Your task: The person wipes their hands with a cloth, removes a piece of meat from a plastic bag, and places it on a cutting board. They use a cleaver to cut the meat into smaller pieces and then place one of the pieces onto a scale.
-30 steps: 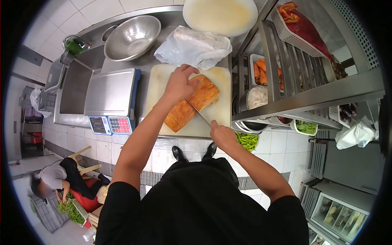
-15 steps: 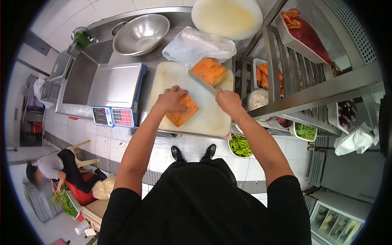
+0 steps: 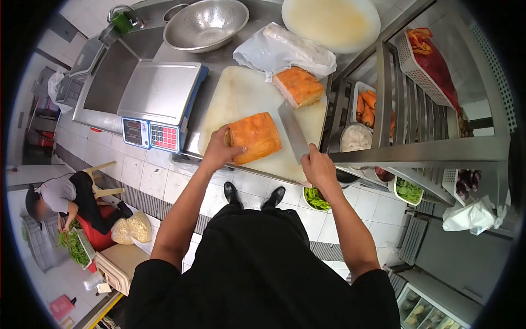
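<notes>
On a white cutting board [image 3: 241, 90] lie two orange marinated slabs. My left hand [image 3: 218, 149] grips the near slab [image 3: 255, 137] at its left end, close to the board's front edge. The far slab [image 3: 298, 86] rests alone at the board's back right corner. My right hand [image 3: 319, 167] holds a knife [image 3: 293, 131] by its handle, the broad blade lying flat over the board just right of the near slab, tip pointing away from me.
A digital scale [image 3: 159, 101] stands left of the board, a metal colander [image 3: 205, 24] and a white plastic bag [image 3: 282, 49] behind. A steel rack [image 3: 416, 142] with carrots and tubs stands at right. Another person [image 3: 60, 203] crouches on the floor at lower left.
The single slab was cut in two. The knife pushed one piece to the board's back right, then drew back beside the near piece, which my left hand turned and holds.
</notes>
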The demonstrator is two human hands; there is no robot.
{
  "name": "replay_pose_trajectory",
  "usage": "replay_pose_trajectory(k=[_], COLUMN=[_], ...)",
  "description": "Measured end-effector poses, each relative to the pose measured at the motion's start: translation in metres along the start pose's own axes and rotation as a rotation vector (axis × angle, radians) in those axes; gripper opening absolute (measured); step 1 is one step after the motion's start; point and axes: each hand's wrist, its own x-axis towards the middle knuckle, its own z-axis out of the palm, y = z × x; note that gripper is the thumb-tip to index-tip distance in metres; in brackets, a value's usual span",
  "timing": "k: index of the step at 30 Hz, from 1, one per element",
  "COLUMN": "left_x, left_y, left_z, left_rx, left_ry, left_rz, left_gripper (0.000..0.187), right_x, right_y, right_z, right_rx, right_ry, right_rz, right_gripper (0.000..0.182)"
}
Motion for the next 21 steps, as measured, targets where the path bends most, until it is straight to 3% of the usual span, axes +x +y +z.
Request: replay_pose_trajectory(k=[3,6,8,14,21], left_x=[-0.002,0.011,0.013,0.024,0.030], left_y=[-0.003,-0.012,-0.001,-0.001,-0.013], left_z=[0.014,0.016,0.020,0.045,0.058], left_rx=[-0.124,0.135,0.292,0.031,0.095], left_ry=[0.049,0.187,0.305,0.272,0.412], left_rz=[-0.099,0.065,0.301,0.268,0.393], left_gripper=[0.091,0.084,0.075,0.058,0.045], right_x=[-0.017,-0.023,-0.023,-0.017,-0.003], right_y=[-0.042,-0.057,-0.061,-0.064,-0.078], right_z=[-0.037,-0.044,-0.043,-0.043,-0.064], right_rx=[0.075,0.082,0.090,0.071,-0.021], right_ry=[-0.070,-0.127,-0.199,-0.242,-0.322], right_rz=[0.016,-0.038,-0.065,-0.052,-0.062], right_gripper=[0.029,0.029,0.029,0.028,0.028])
